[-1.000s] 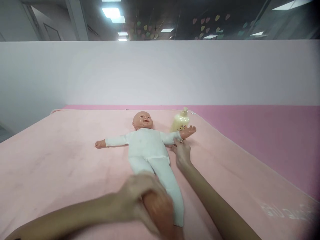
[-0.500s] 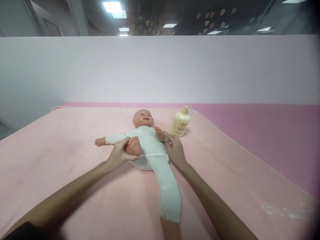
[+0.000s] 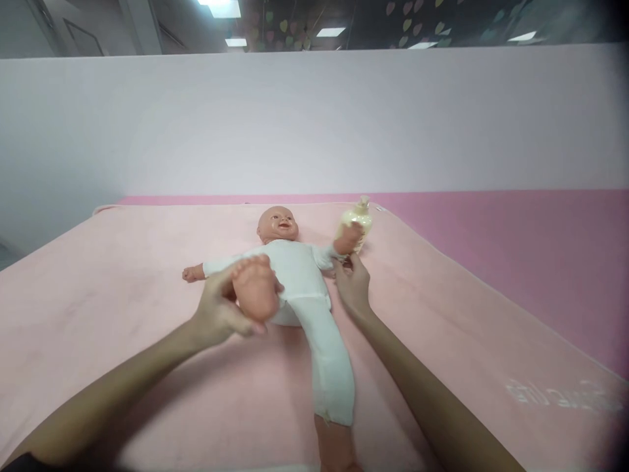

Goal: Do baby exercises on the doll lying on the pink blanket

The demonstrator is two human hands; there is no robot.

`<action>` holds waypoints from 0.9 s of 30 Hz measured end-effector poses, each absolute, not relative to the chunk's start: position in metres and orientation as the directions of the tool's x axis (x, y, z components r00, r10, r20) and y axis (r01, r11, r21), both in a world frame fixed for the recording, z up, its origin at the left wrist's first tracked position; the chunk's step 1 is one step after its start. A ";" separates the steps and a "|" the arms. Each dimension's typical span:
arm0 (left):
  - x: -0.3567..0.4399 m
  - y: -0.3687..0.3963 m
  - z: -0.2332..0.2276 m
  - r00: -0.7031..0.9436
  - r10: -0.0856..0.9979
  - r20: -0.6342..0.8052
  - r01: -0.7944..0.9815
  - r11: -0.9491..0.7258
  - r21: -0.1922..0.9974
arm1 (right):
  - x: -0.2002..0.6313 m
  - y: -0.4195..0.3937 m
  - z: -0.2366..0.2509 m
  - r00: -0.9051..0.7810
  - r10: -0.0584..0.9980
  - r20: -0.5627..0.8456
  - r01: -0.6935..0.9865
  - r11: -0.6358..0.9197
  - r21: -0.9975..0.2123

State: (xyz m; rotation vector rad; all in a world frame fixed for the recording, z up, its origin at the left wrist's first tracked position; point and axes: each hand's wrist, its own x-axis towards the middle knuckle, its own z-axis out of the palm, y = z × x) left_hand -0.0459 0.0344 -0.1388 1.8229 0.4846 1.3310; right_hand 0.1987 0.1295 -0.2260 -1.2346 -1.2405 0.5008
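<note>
L hand (image 3: pixel 221 311) wraps the doll's (image 3: pixel 295 282) foot (image 3: pixel 251 286), lifting that leg bent over its belly, while R hand (image 3: pixel 352 285) pinches the sleeve by the wrist to raise the arm, doll lying face-up mid blanket (image 3: pixel 98 295) w/ bottle (image 3: pixel 358 223) just behind its raised hand

I note the doll (image 3: pixel 289 262): smooth, slightly glossy plastic skin, matt white cloth suit. Blanket (image 3: pixel 122 282): soft, matt pink fleece. Bottle (image 3: pixel 361 219): glossy cream plastic.
</note>
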 end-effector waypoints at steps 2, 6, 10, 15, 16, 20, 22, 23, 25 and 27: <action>-0.058 0.054 -0.145 0.352 0.761 0.544 0.027 -0.590 0.807 | 0.195 0.126 -0.224 0.117 0.818 0.563 0.535 0.426 -0.730; -0.063 0.065 -0.154 0.388 0.820 0.420 0.272 -0.537 0.798 | 0.192 0.126 -0.224 0.081 0.835 0.544 0.514 0.433 -0.740; -0.050 0.034 -0.143 0.436 0.742 0.509 -0.066 -0.538 0.840 | 0.197 0.133 -0.227 0.395 0.868 0.303 0.102 0.286 -0.953; -0.021 -0.006 -0.145 0.834 0.395 0.386 -0.138 -0.527 0.838 | 0.203 0.140 -0.231 0.523 0.851 -0.056 -0.310 0.128 -0.942; -0.018 -0.008 -0.145 0.876 0.325 0.356 -0.142 -0.531 0.835 | 0.203 0.139 -0.231 0.521 0.852 -0.053 -0.300 0.125 -0.946; -0.034 0.012 -0.137 0.754 0.522 0.399 -0.099 -0.509 0.855 | 0.200 0.133 -0.228 0.484 0.845 0.229 0.030 0.246 -0.969; -0.049 0.032 -0.137 0.574 0.677 0.460 -0.063 -0.523 0.850 | 0.198 0.130 -0.228 0.362 0.834 0.417 0.287 0.326 -0.901; -0.055 0.042 -0.138 0.530 0.718 0.451 -0.019 -0.522 0.853 | 0.197 0.128 -0.228 0.263 0.829 0.493 0.406 0.369 -0.836; -0.064 0.059 -0.142 0.544 0.750 0.375 0.165 -0.534 0.829 | 0.195 0.127 -0.229 0.065 0.810 0.583 0.560 0.454 -0.693; -0.068 0.066 -0.142 0.572 0.758 0.314 0.280 -0.540 0.794 | 0.194 0.126 -0.229 0.002 0.798 0.603 0.578 0.491 -0.652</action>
